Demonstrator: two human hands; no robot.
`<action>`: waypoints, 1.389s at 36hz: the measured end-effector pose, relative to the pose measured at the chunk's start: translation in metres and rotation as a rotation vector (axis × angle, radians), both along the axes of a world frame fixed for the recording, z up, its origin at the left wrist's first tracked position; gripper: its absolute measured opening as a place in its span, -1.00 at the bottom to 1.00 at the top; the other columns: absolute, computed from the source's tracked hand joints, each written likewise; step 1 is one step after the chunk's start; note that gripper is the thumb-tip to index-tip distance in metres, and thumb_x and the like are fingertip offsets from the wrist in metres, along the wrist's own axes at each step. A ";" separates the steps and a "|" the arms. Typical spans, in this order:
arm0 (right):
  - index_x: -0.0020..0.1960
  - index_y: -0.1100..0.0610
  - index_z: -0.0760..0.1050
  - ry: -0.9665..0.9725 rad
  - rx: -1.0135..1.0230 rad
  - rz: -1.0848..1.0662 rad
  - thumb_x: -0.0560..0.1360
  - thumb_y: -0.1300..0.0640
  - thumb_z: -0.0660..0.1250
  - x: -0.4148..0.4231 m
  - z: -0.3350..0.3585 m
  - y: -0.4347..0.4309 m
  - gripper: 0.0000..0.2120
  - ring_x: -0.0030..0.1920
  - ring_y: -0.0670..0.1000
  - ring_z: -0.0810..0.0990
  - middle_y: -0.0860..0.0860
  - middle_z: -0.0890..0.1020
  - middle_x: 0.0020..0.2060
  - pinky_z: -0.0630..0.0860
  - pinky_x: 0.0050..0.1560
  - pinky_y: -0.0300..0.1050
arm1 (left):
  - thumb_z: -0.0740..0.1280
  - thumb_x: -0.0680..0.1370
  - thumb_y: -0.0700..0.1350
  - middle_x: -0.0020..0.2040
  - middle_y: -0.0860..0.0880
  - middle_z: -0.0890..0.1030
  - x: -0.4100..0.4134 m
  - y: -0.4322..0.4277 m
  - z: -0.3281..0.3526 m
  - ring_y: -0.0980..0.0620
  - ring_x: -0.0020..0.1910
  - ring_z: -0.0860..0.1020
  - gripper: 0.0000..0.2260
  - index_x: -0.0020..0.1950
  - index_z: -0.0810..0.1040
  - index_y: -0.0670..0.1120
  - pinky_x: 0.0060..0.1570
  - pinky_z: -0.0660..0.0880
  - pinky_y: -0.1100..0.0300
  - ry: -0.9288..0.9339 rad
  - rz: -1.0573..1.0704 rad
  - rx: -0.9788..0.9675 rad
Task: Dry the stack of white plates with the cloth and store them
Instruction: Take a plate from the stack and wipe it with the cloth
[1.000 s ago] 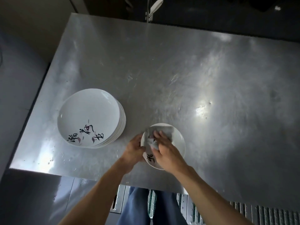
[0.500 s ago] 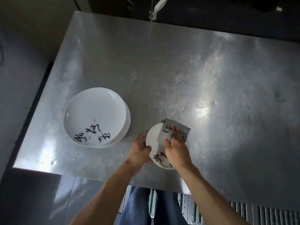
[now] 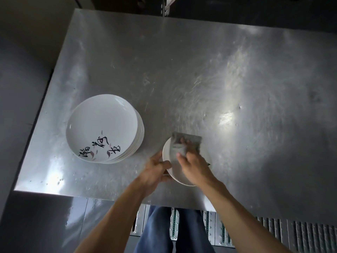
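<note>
A stack of white plates [image 3: 102, 123] with black brush lettering stands on the left part of the steel table [image 3: 200, 73]. Near the table's front edge I hold one small white plate [image 3: 166, 152] tilted. My left hand [image 3: 156, 170] grips its left rim. My right hand [image 3: 195, 165] grips a grey cloth [image 3: 189, 141] and presses it on the plate, covering most of its face. The cloth's far edge sticks out past the plate's rim.
The steel table's front edge runs just below my hands, its left edge beside the stack. Metal floor grating [image 3: 300, 234] and my blue trousers [image 3: 160, 234] show below. A dark gap and a post [image 3: 166, 8] lie behind the table.
The plate has turned in my left hand, so its lettering has gone from the near edge to the right. The cloth and my right hand have shifted a little right across it.
</note>
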State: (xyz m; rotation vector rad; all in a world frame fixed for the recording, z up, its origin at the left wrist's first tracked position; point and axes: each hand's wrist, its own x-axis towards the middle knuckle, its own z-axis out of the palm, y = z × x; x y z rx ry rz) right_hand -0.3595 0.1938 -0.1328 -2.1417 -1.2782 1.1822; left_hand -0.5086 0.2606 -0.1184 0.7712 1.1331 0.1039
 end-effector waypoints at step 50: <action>0.60 -0.01 0.21 0.022 0.050 0.049 0.69 -0.12 0.05 0.013 -0.013 -0.008 -0.50 0.61 -0.10 -0.06 -0.10 0.13 0.61 -0.06 0.61 -0.07 | 0.15 0.55 -0.47 0.05 -0.16 0.69 0.024 -0.049 -0.010 -0.16 -0.03 0.70 -0.60 0.22 0.42 -0.04 -0.16 0.64 -0.19 -0.117 0.317 -0.058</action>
